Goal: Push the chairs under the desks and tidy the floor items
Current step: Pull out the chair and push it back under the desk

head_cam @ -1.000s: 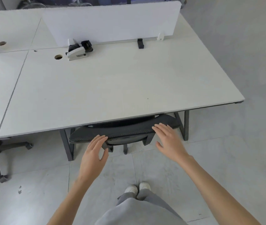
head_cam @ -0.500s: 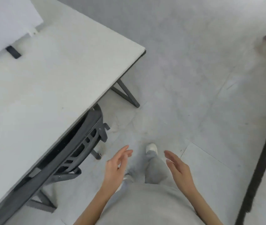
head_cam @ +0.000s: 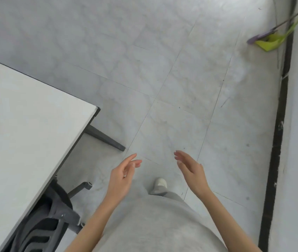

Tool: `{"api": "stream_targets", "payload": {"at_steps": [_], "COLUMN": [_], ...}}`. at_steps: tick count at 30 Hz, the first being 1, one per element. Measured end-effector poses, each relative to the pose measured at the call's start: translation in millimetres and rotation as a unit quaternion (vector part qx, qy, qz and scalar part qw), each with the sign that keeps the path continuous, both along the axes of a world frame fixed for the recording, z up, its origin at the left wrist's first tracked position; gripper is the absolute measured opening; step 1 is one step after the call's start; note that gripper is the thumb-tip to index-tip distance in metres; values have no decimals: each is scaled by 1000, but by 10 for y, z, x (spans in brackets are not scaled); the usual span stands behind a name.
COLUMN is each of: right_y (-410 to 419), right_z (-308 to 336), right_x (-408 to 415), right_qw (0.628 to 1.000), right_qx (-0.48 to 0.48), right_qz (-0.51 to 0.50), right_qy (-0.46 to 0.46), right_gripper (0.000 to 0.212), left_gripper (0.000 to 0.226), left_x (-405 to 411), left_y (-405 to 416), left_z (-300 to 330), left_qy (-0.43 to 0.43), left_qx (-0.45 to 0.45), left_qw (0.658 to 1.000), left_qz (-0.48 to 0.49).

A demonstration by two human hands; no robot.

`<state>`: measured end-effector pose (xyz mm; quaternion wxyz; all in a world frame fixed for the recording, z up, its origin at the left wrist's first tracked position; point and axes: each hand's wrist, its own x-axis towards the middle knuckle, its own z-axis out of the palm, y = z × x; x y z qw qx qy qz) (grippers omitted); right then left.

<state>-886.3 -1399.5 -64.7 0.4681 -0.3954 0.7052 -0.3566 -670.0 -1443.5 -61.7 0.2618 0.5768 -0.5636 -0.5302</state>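
left hand [head_cam: 121,176] is hanging in the air above the floor, fingers loosely extended and holding nothing; right hand [head_cam: 191,170] is doing likewise, fingers straight and spread a little, palm turned inward, nothing in it; the two hands are sitting apart with one white shoe [head_cam: 160,182] showing between and below them; the person is wearing grey clothing; the dark mesh chair [head_cam: 41,231] is sitting tucked beneath the white desk [head_cam: 22,131] at the lower left, its back pressed close to the desk edge and one leg of its base poking out onto the tiles; both hands are well clear of it; a desk leg is angling out from under the corner; far off at the upper right, a green dustpan [head_cam: 268,41] and a purple-headed broom [head_cam: 261,35] are leaning by the wall beside the black skirting strip [head_cam: 277,142]; grey floor tiles [head_cam: 171,79] are filling the space between.
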Motion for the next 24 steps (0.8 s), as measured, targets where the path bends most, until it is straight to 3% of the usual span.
{"api": "stream_targets", "payload": {"at_steps": [7, 12, 24], "right_y": [-1895, -3051, -5697], "right_z": [49, -199, -247], "right_x": [-343, -588, -1123], "right_qw": [996, 996, 998], "right_qx": [-36, -1, 24], "right_qz": [78, 92, 56], "right_qy": [-9, 21, 8], "right_gripper": [34, 33, 30], "left_gripper": [25, 26, 27], "left_x": [-218, -507, -877], "left_y": [-1085, -2601, -6107], "left_z": [-258, -351, 271], "left_qy": [-36, -21, 37], "left_qx": [22, 2, -88], "left_qw": [993, 993, 986], "left_qz": [111, 117, 139]}}
